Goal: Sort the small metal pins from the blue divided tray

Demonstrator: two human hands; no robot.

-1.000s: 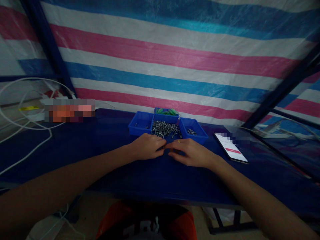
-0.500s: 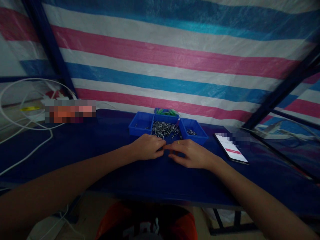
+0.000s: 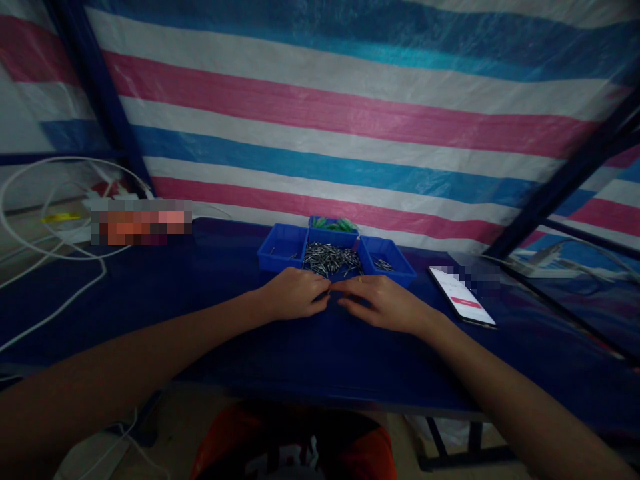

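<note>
My left hand (image 3: 299, 295) has its fingers curled together at the front of the pile of small metal pieces (image 3: 331, 259); what it holds, if anything, is too small to make out. Its fingertips meet those of my right hand (image 3: 376, 301), whose index finger is stretched out and thumb is apart below. Behind the left hand stands a blue bin (image 3: 283, 247) with a few metal pieces. Another blue bin (image 3: 388, 259), holding several pieces, is behind the right hand. Green items (image 3: 334, 225) fill a bin at the back.
A phone with a lit screen (image 3: 463, 297) lies on the blue table (image 3: 225, 360) at the right. White cables (image 3: 103, 270) loop over the left end, near a blurred orange object (image 3: 125, 227). A striped sheet (image 3: 325, 133) hangs behind.
My right hand has shifted slightly, its fingers a little higher and its ring less visible. My left hand is almost still. The bins and phone have not moved.
</note>
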